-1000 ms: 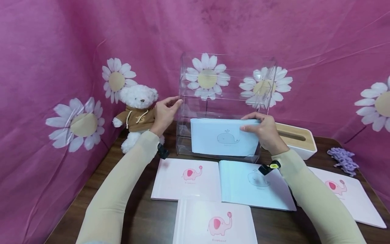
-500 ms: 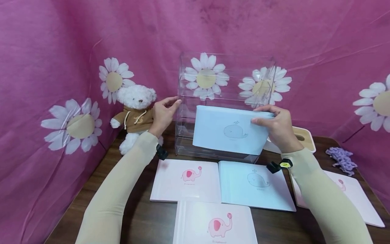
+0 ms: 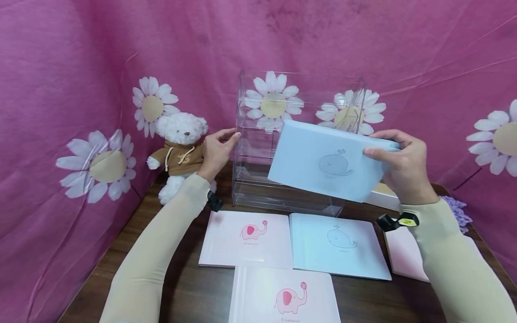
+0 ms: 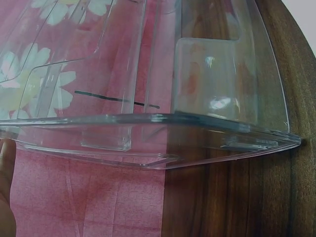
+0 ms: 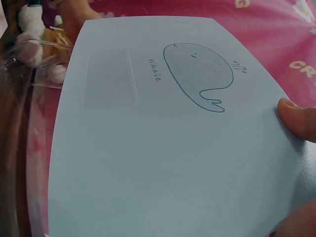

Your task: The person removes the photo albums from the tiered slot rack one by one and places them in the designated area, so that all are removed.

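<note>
My right hand (image 3: 404, 163) grips a light blue booklet with a whale drawing (image 3: 329, 161) by its right edge, holding it tilted in the air in front of the clear acrylic tiered rack (image 3: 258, 134). The right wrist view fills with that blue booklet (image 5: 163, 138), my thumb (image 5: 298, 118) on its cover. My left hand (image 3: 218, 150) rests on the rack's left side wall, fingers laid along its edge. In the left wrist view the clear rack (image 4: 148, 128) shows from close up, standing on the wooden table.
On the dark wooden table (image 3: 190, 287) lie two pink elephant booklets (image 3: 246, 237) (image 3: 282, 296), another blue whale booklet (image 3: 337, 244) and a pink one (image 3: 404, 260) at the right. A white teddy bear (image 3: 179, 152) sits left of the rack. Pink flowered cloth (image 3: 81, 112) hangs behind.
My right hand has lifted the blue whale booklet up and to the right, out from the rack's lower front, and it now tilts. The left hand has stayed on the rack.
</note>
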### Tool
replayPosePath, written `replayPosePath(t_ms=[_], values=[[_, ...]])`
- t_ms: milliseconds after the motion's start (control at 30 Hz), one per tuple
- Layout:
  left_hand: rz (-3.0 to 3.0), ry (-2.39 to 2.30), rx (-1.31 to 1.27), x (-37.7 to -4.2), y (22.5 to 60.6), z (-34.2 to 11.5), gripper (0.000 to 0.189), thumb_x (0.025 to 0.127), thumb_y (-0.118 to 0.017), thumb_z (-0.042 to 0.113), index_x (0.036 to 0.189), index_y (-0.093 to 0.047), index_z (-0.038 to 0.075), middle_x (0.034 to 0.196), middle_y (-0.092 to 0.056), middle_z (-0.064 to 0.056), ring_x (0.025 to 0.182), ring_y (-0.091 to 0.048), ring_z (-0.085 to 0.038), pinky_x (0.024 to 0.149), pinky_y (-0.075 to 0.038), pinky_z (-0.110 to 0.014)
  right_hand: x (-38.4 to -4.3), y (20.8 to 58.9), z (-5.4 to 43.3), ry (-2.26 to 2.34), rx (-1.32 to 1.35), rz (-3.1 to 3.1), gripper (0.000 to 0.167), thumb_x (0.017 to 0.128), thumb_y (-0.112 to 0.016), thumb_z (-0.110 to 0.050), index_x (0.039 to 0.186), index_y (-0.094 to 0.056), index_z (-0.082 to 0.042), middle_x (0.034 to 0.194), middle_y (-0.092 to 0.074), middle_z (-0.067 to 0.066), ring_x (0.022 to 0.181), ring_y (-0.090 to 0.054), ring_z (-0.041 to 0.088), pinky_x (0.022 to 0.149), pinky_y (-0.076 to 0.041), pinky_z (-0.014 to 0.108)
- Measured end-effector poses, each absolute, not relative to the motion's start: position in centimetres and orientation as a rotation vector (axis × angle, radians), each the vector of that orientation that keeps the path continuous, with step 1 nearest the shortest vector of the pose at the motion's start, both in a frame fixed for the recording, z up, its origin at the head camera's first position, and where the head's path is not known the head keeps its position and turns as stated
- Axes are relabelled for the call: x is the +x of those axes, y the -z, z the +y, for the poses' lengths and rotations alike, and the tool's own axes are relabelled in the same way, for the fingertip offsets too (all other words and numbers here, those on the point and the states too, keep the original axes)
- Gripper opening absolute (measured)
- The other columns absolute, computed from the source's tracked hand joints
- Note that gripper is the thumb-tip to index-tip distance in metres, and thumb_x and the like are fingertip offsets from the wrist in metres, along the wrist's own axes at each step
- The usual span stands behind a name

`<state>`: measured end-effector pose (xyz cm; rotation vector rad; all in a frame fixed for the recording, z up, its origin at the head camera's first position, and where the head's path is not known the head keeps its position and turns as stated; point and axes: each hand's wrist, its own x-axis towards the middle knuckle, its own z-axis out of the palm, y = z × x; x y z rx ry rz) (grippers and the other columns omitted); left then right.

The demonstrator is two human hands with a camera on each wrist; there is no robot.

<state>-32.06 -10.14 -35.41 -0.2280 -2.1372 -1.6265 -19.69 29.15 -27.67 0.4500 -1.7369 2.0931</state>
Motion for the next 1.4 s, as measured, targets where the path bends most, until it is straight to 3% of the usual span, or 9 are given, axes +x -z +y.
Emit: replayPosePath(t_ms=[233, 567, 900, 1133, 1300, 1400], values=[[-2.127, 1.654, -0.233, -32.1, 35.4, -10.1, 0.036, 0.089, -0.079, 0.033, 0.115, -0.078, 0.008, 0.104, -0.079, -0.016, 0.078, -0.066, 0.0, 0.067, -0.052, -0.014, -18.8, 26.8, 30.9, -2.107, 0.445, -1.59, 0.028, 0.075, -0.068, 0.028, 0.101, -0.068, 0.018, 0.085, -0.075, 0.013, 0.076, -0.077, 0.022, 0.067, -0.063, 0.03], [-2.134, 1.609, -0.215, -32.1, 35.3, -10.2, 0.034, 0.089, -0.079, 0.034, 0.113, -0.079, 0.01, 0.103, -0.079, -0.014, 0.078, -0.064, 0.0, 0.067, -0.051, -0.015, -17.4, 26.5, 34.0, -2.148, 0.414, -1.424, 0.035, 0.071, -0.061, 0.036, 0.103, -0.065, 0.023, 0.085, -0.076, 0.02, 0.074, -0.077, 0.028, 0.066, -0.063, 0.032], [-2.125, 1.634, -0.215, -32.2, 35.4, -10.0, 0.032, 0.09, -0.079, 0.031, 0.113, -0.079, 0.01, 0.101, -0.079, -0.015, 0.076, -0.064, -0.001, 0.066, -0.051, -0.015, -15.0, 27.0, 36.9, -2.06, 0.273, -1.411, 0.036, 0.07, -0.063, 0.036, 0.104, -0.065, 0.023, 0.083, -0.076, 0.018, 0.071, -0.074, 0.023, 0.057, -0.06, 0.027], [-2.115, 1.628, -0.201, -32.2, 35.5, -10.0, 0.031, 0.089, -0.079, 0.031, 0.112, -0.079, 0.01, 0.101, -0.079, -0.015, 0.076, -0.064, 0.001, 0.067, -0.051, -0.015, -13.4, 28.9, 39.6, -2.072, 0.28, -1.464, 0.034, 0.08, -0.057, 0.031, 0.111, -0.063, 0.019, 0.099, -0.076, 0.017, 0.086, -0.076, 0.022, 0.063, -0.062, 0.027], [-2.124, 1.63, -0.212, -32.2, 35.6, -9.9, 0.033, 0.09, -0.079, 0.031, 0.113, -0.078, 0.009, 0.102, -0.079, -0.016, 0.076, -0.064, 0.001, 0.067, -0.052, -0.015, -12.0, 31.0, 41.9, -1.989, 0.277, -1.613, 0.037, 0.085, -0.054, 0.028, 0.118, -0.061, 0.013, 0.109, -0.07, 0.011, 0.099, -0.069, 0.017, 0.076, -0.058, 0.019], [-2.121, 1.634, -0.205, -32.2, 35.5, -9.9, 0.033, 0.089, -0.079, 0.032, 0.113, -0.079, 0.01, 0.103, -0.079, -0.015, 0.077, -0.065, 0.0, 0.068, -0.052, -0.015, -11.1, 32.2, 43.2, -1.979, 0.254, -1.684, 0.04, 0.085, -0.053, 0.028, 0.119, -0.062, 0.009, 0.11, -0.067, 0.008, 0.1, -0.066, 0.014, 0.076, -0.055, 0.016]])
